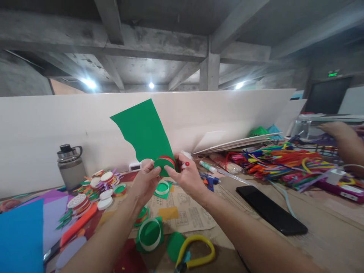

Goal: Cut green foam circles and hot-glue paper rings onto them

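Note:
Both hands meet at mid-frame above the table. My left hand (148, 181) is closed, thumb and fingers pinching the left edge of a round green disc (163, 163) with a red rim. My right hand (186, 175) is closed on the disc's right side, its thumb on the green face; a small red-tipped white item (186, 164) shows at its fingers. A large green sheet (145, 131) with a curved cut edge rises behind the disc. Whether the hands also grip the sheet is hidden. Below lie a white ring on green (150, 234) and yellow-handled scissors (196, 252).
At left stand a bottle (71, 168), an orange cutter (78, 223) and stacked discs (79, 203). On the right are a black phone (270, 208), a glue stick (208, 167), a blue glue gun (211, 182) and colourful pipe cleaners (278, 163). Another person's hand (338, 131) reaches in at far right.

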`<state>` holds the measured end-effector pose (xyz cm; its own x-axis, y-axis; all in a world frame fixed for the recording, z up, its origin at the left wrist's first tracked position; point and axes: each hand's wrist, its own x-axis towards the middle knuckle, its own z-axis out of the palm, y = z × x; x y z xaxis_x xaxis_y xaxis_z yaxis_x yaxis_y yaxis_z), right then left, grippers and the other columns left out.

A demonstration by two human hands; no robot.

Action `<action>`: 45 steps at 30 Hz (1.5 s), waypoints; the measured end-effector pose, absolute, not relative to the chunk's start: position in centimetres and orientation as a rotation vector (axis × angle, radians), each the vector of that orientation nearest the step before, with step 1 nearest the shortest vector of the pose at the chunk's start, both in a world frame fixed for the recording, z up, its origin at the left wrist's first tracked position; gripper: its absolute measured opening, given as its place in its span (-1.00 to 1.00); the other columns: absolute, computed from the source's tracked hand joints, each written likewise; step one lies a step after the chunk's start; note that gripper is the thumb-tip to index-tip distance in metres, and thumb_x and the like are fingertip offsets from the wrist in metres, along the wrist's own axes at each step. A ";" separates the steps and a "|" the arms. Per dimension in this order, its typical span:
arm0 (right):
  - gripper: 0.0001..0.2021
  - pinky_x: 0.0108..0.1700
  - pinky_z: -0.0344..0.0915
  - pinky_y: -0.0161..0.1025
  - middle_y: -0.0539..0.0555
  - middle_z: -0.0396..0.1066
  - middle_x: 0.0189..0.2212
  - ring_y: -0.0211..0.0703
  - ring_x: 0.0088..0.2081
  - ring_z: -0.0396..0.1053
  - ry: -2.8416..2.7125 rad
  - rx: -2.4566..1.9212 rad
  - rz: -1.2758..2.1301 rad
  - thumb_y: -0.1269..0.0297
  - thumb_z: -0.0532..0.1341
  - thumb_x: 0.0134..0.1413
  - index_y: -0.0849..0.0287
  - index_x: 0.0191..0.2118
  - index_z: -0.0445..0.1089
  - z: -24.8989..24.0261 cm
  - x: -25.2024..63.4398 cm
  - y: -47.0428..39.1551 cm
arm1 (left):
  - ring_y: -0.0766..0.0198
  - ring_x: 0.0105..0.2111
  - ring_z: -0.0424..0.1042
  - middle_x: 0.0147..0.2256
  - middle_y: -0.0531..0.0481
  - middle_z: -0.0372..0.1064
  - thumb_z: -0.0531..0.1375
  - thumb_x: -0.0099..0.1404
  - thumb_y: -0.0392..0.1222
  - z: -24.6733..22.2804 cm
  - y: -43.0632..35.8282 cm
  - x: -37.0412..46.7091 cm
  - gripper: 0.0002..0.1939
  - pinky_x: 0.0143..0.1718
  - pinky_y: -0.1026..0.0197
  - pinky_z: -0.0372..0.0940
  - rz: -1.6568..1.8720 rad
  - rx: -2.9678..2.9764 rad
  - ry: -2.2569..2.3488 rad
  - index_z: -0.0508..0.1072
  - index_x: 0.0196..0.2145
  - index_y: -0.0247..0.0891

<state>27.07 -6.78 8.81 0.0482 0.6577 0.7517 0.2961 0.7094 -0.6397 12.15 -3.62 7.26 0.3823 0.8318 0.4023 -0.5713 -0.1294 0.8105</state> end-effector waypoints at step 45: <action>-0.90 -0.12 0.32 -0.21 0.06 0.42 -0.27 -0.17 -0.19 0.39 -1.654 -0.649 -0.102 0.34 0.09 0.23 0.10 -0.19 0.33 10.2 27.5 -9.7 | 0.33 -0.37 0.45 -0.47 0.03 0.48 0.42 -0.09 -0.29 7.8 -3.8 12.5 -0.80 -0.16 0.24 0.26 1.587 1.043 0.404 0.44 -0.57 -0.32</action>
